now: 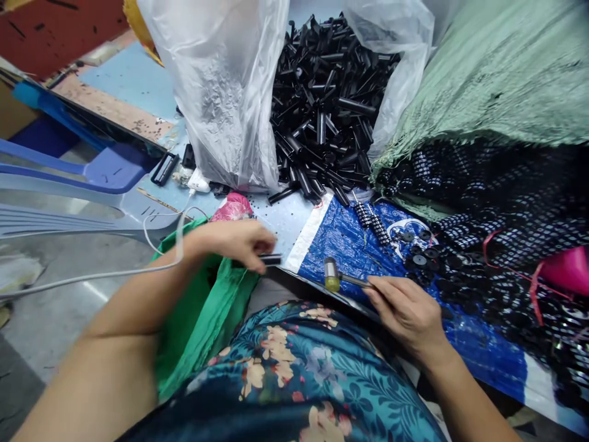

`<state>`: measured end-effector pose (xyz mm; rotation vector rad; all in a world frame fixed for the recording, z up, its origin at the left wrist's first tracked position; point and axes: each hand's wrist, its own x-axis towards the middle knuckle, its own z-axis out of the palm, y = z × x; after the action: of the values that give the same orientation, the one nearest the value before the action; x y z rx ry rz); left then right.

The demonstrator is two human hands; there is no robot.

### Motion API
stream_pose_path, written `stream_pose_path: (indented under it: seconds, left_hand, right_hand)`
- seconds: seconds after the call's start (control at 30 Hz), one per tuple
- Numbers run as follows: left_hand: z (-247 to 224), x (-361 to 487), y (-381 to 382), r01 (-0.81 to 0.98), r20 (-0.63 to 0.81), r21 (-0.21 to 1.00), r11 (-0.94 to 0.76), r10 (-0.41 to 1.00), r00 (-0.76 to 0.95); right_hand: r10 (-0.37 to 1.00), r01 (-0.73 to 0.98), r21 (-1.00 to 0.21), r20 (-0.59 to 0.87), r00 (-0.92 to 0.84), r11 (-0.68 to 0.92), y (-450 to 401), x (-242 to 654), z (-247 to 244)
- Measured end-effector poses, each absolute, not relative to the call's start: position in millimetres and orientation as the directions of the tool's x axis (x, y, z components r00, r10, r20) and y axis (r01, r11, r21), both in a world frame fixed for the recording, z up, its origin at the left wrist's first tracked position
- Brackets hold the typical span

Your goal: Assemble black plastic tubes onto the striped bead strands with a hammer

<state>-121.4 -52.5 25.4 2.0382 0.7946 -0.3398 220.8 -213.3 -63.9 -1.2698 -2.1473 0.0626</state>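
Two hands are occupied near the front edge of the pale blue surface point(280, 224). The left hand point(248, 245) pinches a short, glossy black plastic piece point(272, 259) between thumb and fingers, beside the mouth of a bright green fabric-like bag point(214, 310); blur and the fingers hide much of its shape. The right hand point(407, 310) grasps the thin handle of a small hammer point(332, 274) with a silver and translucent yellow head, over a crinkled blue-and-white plastic sheet point(340, 236).

Since only a fingertip pinch seems to hold the black piece, it could slip and drop into the bag. A white cable point(110, 275) runs by the left forearm and might snag if the arm swings. Farther back, a heap of black plastic tubes point(331, 110) spills from a clear bag point(230, 92); a knock could roll some forward. A careless hammer swing could strike the left fingers.
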Motion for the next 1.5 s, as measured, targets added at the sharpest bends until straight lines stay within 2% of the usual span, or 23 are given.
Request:
stream_pose_path:
  seconds: [0.03,0.1,0.13,0.23,0.3,0.4,0.47,0.57,0.63,0.7,0.8,0.93,1.03,1.2,1.33,1.43,1.5]
  left_hand:
    - [36,-140,-52,0.701,-0.591,0.612,-0.367,0.376,0.714]
    - [46,-159,-51,0.765,-0.602,0.521,-0.380,0.472,0.644]
    - [44,-158,-50,0.777,-0.546,0.472,-0.417,0.554,0.628]
    - [16,-123,-37,0.816,-0.235,0.243,-0.524,0.785,0.574]
    - [-7,-92,-21,0.875,-0.110,0.081,-0.477,0.869,0.483]
    - [-27,-61,1,0.904,-0.143,-0.023,-0.426,0.897,0.419]
    - [-28,-56,5,0.899,-0.167,-0.053,-0.434,0.892,0.420]
    - [-19,-59,-13,0.889,-0.237,-0.022,-0.457,0.866,0.439]
    - [-14,-57,-34,0.886,-0.308,0.044,-0.463,0.837,0.452]
    - [-14,-52,-53,0.889,-0.328,0.072,-0.453,0.831,0.450]
    - [-24,-44,-68,0.892,-0.266,0.098,-0.441,0.852,0.451]
    - [-36,-45,-69,0.865,-0.175,0.257,-0.430,0.860,0.479]
    - [-39,-49,-65,0.850,-0.155,0.336,-0.407,0.866,0.476]
    - [-43,-53,-64,0.870,-0.129,0.392,-0.299,0.918,0.374]
    - [-48,-54,-64,0.869,-0.047,0.336,-0.362,0.916,0.399]
    - [-48,-47,-62,0.861,-0.077,0.316,-0.399,0.893,0.443]
    - [-46,-42,-63,0.846,-0.083,0.387,-0.366,0.900,0.427]
  right_hand:
    - [0.822,0.809,-0.322,0.477,-0.310,0.492,-215,227,-68]
    - [0.850,0.851,-0.288,0.440,-0.290,0.439,-214,232,-76]
    - [0.859,0.859,-0.283,0.425,-0.287,0.427,-212,230,-78]
    - [0.876,0.861,-0.299,0.390,-0.284,0.412,-205,216,-73]
    - [0.882,0.855,-0.316,0.374,-0.287,0.412,-203,209,-66]
    - [0.890,0.848,-0.356,0.378,-0.254,0.393,-201,221,-57]
    - [0.893,0.862,-0.385,0.424,-0.153,0.331,-196,245,-50]
    - [0.831,0.925,-0.358,0.548,0.094,0.131,-176,294,-35]
    - [0.779,0.969,-0.246,0.603,0.172,-0.023,-150,326,-22]
    - [0.777,0.982,-0.139,0.602,0.184,-0.125,-119,350,-12]
    - [0.810,0.960,-0.024,0.531,0.247,-0.278,-74,370,-6]
    - [0.859,0.941,0.042,0.423,0.288,-0.336,-43,381,-10]
    - [0.860,0.942,0.047,0.425,0.283,-0.333,-44,386,-10]
    - [0.838,0.977,-0.018,0.510,0.194,-0.215,-89,374,-4]
    - [0.791,0.978,-0.172,0.612,0.016,0.114,-134,320,-16]
    - [0.833,0.863,-0.288,0.503,-0.232,0.414,-144,255,-32]
    - [0.858,0.851,-0.273,0.396,-0.326,0.449,-138,220,-40]
